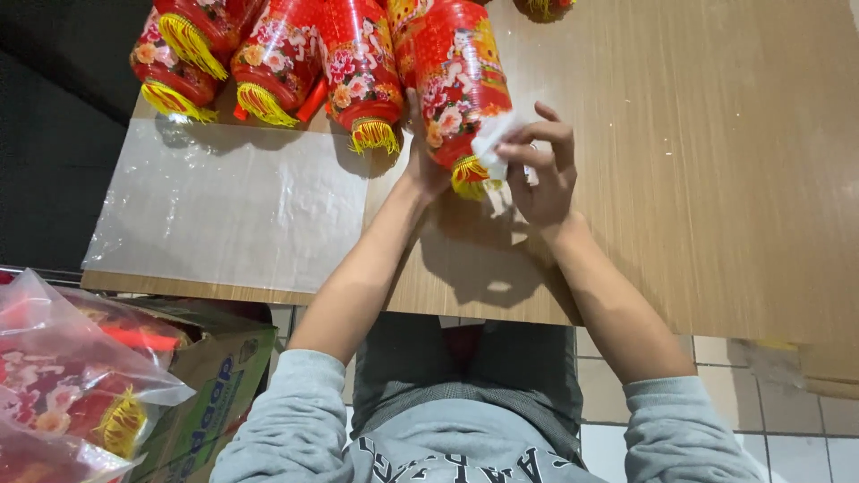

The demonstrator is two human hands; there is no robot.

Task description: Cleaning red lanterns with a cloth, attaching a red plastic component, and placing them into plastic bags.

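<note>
A red paper lantern (456, 76) with flower print and a yellow fringe stands on the wooden table (698, 179). My left hand (420, 165) reaches under its near side and holds it; most of that hand is hidden behind the lantern. At the lantern's lower right edge, my right hand (541, 170) pinches a small white paper or plastic piece (497, 139) between fingers and thumb.
Several more red lanterns (268, 54) are lined up at the table's far left. A clear plastic sheet (233, 206) lies flat on the left part of the table. Beside my left knee, a cardboard box (210, 394) holds bagged lanterns (63, 385). Tiled floor shows at the lower right.
</note>
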